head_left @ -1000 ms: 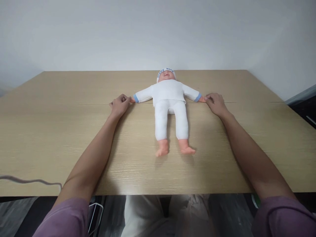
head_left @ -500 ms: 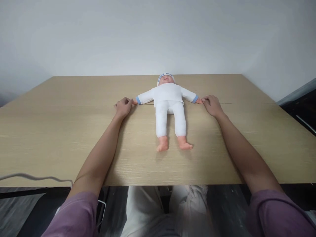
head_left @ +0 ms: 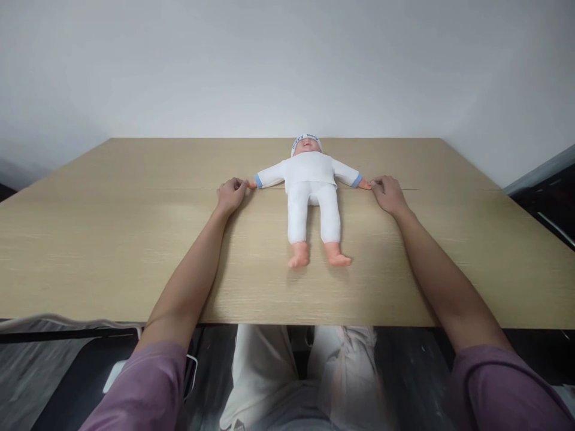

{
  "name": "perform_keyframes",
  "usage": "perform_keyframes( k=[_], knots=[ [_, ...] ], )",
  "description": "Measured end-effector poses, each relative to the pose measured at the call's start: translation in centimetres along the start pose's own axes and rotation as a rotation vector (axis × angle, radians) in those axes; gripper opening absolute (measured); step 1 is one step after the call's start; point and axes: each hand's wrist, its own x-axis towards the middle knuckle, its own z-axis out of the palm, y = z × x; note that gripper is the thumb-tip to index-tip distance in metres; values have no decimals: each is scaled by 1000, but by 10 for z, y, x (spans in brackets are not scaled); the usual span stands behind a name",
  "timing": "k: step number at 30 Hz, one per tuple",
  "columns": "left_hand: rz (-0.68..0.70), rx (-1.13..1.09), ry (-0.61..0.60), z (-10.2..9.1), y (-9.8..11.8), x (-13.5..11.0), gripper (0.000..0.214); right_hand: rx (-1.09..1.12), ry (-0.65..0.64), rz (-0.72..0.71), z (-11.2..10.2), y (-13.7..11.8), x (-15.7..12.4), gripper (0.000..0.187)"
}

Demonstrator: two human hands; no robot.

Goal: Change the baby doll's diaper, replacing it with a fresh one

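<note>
A baby doll (head_left: pixel 309 170) in a white top and trousers with blue cuffs lies on its back on the wooden table (head_left: pixel 135 251), arms stretched out sideways. Its head, in a white cap with blue lettering, points to the far edge, and its bare feet point toward me. My left hand (head_left: pixel 232 194) is closed, fingertips pinching the doll's hand on the left. On the other side my right hand (head_left: pixel 389 193) pinches the doll's other hand between thumb and fingers. Both my forearms rest across the tabletop.
A pale wall (head_left: pixel 287 66) stands behind the table. At the right edge is a dark object (head_left: pixel 545 191). A grey-white cable (head_left: pixel 67 322) runs along the near left edge. Below the table a black chair seat (head_left: pixel 67 383) shows at the left.
The view has shifted slightly, so the table's near edge sits higher in the picture. Both hands keep their pinch on the doll's hands, and the doll's pose looks the same.
</note>
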Motion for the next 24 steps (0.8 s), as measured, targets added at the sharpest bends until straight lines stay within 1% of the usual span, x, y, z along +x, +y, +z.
perform_keyframes(
  k=[8, 12, 14, 17, 19, 21, 24],
  knots=[
    [11, -26, -7, -3, 0, -6, 42, 16, 19, -5, -2, -6, -5, 32],
    [-2, -67, 10, -2, -3, -13, 44, 20, 53, 7, -4, -10, -12, 34],
    [-9, -89, 22, -3, -4, -18, 45, 6, 93, 15, -5, -16, -17, 34],
    [-7, -105, 31, -6, -2, -28, 41, -16, 183, 39, -7, -30, -29, 31],
    [8, -110, 33, -8, 1, -36, 37, -4, 206, 40, -10, -45, -39, 31],
    [32, -111, 37, -11, 5, -47, 36, 52, 190, 18, -13, -63, -51, 31],
    [77, -106, 33, -14, 13, -70, 34, 169, 126, -45, -21, -94, -69, 34]
  ],
)
